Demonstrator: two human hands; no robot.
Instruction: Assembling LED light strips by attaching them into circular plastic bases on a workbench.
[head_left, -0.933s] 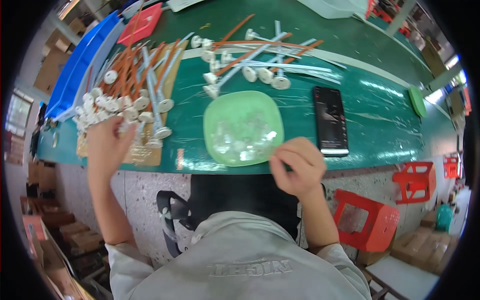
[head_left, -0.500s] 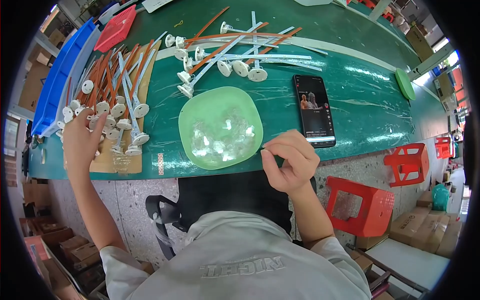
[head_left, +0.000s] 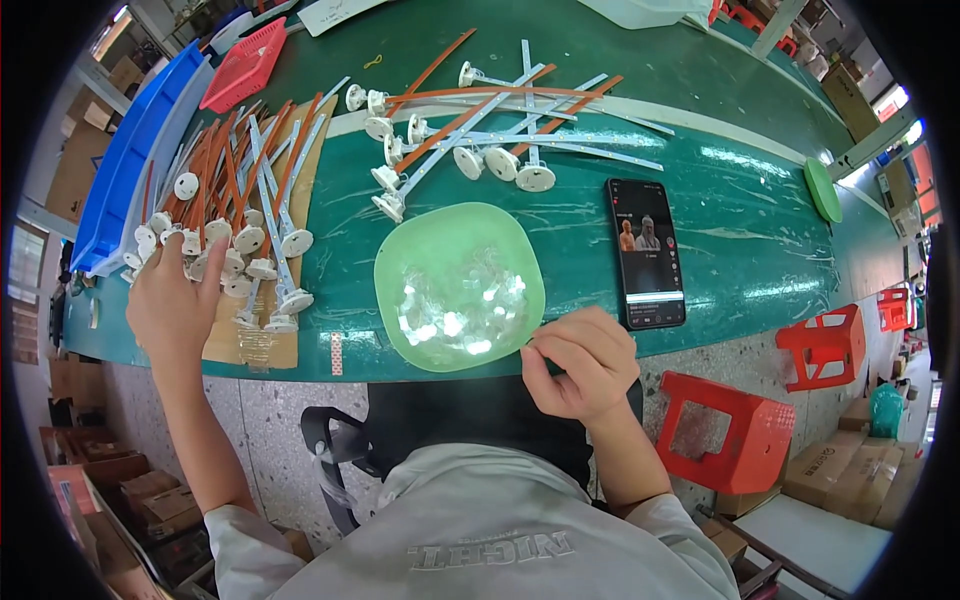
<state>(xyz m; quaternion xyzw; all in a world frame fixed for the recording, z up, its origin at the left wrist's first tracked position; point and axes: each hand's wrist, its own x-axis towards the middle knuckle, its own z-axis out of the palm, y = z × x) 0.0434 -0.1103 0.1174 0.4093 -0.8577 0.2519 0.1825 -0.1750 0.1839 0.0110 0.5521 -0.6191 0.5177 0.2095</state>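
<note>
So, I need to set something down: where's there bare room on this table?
A wide bare patch lies between the phone and the green piece at far right. A narrower one runs between the cardboard and the green bowl. It is crowded on the cardboard, with white discs about the left hand, and beyond the bowl, where strips cross.

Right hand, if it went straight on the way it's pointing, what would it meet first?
Most likely the green dish: the right hand points left, close by the dish's near right rim, though one view leaves its height unclear.
</note>
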